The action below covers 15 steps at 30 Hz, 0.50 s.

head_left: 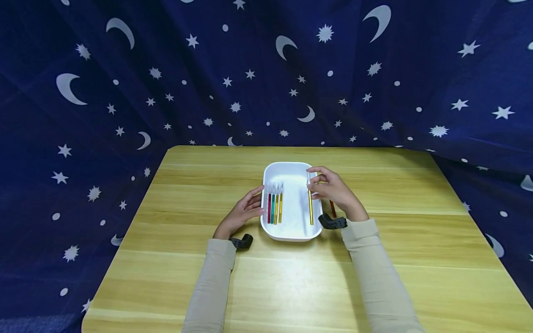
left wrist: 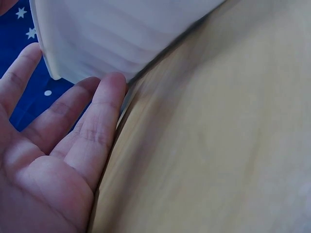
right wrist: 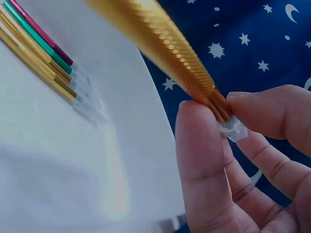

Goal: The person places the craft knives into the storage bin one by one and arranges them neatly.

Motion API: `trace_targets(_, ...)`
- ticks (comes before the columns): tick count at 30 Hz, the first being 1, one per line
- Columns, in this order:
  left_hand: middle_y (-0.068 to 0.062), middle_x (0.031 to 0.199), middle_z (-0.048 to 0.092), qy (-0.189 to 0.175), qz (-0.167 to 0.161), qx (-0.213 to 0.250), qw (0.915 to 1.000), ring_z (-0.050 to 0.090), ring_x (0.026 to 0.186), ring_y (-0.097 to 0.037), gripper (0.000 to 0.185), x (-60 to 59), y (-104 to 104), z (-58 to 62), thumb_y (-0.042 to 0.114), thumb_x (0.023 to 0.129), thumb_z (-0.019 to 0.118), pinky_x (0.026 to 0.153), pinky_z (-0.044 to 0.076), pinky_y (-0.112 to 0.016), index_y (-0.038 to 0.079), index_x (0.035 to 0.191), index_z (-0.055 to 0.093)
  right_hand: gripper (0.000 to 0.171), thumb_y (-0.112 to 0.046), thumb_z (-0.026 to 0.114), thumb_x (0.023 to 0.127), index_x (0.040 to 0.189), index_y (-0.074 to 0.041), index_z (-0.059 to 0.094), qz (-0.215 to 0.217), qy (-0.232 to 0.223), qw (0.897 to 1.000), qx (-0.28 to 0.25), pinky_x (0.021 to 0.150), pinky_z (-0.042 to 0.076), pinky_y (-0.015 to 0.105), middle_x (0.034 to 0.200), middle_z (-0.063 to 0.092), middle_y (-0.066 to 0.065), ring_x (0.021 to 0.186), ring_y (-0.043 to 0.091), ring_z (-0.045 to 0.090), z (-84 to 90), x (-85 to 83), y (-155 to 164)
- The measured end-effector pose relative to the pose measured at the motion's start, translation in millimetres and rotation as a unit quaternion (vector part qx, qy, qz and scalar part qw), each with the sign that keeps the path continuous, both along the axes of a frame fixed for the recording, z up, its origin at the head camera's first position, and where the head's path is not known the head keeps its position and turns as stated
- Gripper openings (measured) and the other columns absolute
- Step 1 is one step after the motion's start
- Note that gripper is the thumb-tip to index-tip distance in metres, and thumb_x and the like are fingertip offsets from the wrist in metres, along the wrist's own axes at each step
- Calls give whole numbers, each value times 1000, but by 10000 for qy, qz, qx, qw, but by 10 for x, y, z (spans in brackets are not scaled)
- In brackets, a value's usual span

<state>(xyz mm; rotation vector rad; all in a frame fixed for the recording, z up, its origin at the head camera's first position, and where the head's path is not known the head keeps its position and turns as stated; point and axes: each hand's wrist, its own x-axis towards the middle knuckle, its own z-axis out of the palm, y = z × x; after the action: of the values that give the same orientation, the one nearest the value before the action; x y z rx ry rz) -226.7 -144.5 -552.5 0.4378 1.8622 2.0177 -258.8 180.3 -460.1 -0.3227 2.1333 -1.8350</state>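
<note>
my right hand (head_left: 335, 190) pinches a gold knurled metal craft knife (head_left: 310, 206) (clear cap on) over the white plastic tray (head_left: 291, 233); my left hand (head_left: 243, 212), fingers relaxed, touches its side.

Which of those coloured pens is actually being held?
The gold pen at the tray's right side: the right hand pinches its clear-capped end. The other four lie untouched in a row at the left.

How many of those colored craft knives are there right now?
6: four side by side in the white tray, a gold knife in the right hand, a red knife partly hidden behind it.
</note>
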Motion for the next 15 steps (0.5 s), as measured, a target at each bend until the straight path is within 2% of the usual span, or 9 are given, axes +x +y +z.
trace_targets(15, -26, 170, 36, 0, 27, -38, 10000, 41, 154, -44, 77, -1, 5, 8, -4, 104, 63, 123, 41, -45, 8, 172, 28, 55, 6, 61, 105, 154, 13, 39, 131, -167, 9998, -15, 81, 66, 38, 103, 62, 10, 84, 14, 69, -29, -96, -245)
